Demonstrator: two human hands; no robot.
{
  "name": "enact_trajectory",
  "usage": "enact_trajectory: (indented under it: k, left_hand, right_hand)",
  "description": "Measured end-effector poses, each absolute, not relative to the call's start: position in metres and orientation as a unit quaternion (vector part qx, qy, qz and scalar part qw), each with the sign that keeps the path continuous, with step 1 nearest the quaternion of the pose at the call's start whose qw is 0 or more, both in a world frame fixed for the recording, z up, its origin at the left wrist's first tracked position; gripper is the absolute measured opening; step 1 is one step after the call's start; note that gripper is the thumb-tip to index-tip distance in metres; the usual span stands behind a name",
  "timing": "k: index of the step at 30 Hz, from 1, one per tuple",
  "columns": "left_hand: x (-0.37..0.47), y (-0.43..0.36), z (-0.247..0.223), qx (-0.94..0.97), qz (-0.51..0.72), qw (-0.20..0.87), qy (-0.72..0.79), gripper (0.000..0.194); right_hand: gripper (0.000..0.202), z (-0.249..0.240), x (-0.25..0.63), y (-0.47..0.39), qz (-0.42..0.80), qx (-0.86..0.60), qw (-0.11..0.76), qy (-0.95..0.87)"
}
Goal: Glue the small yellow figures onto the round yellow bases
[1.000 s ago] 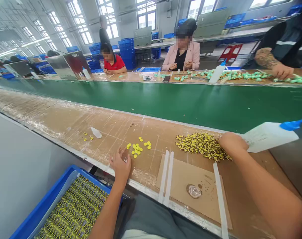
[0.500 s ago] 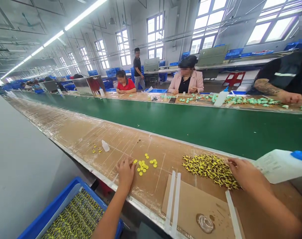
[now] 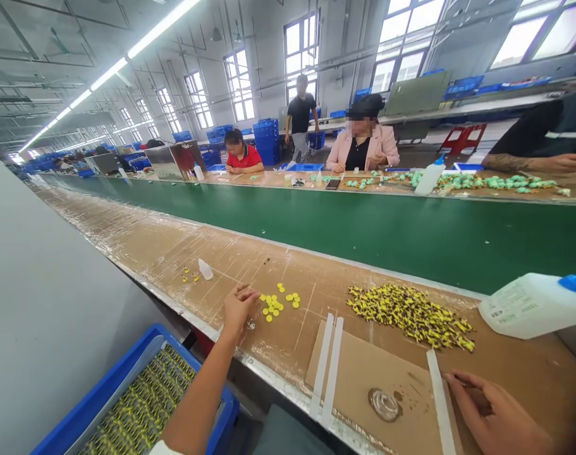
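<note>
The left hand (image 3: 238, 308) has its grip loosely curled, fingertips on the desk (image 3: 174, 253) just beside the yellow discs (image 3: 278, 302), holding nothing I can make out; pinching one disc cleanly would want thumb and forefinger closing from opposite edges. The right hand (image 3: 494, 414) lies slack and empty by the white strip (image 3: 439, 398), with the yellow-and-black pile (image 3: 411, 313) beyond it and the squeeze bottle (image 3: 534, 304) farther right

A long brown workbench (image 3: 183, 249) covered with taped cardboard is seen beside a green conveyor belt (image 3: 363, 230). On it are laid small yellow discs (image 3: 278, 303), a heap of yellow-and-dark pieces (image 3: 411, 314), a white bottle (image 3: 534, 304) on its side, and a cardboard mat (image 3: 363, 379) edged with white strips (image 3: 328, 366).
</note>
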State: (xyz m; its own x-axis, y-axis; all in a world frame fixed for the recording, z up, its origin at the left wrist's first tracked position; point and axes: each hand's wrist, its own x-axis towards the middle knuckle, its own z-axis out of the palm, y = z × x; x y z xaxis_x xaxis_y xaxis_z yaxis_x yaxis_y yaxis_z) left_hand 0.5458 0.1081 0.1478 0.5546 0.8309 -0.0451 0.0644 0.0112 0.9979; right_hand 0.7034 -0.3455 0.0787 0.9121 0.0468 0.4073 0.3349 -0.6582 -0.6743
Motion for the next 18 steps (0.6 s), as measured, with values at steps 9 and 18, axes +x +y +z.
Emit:
enact_trajectory:
  k: [9,18]
  left_hand:
    - [0.530,0.042,0.190,0.439,0.257,0.798,0.323,0.050]
    - [0.472,-0.073,0.189,0.631,-0.065,0.763,0.126,0.047]
  right_hand:
    - [0.016,0.091,0.696,-0.342,-0.184,-0.912,0.338,-0.139]
    - [0.027,0.104,0.684,-0.345,-0.153,-0.892,0.400,-0.144]
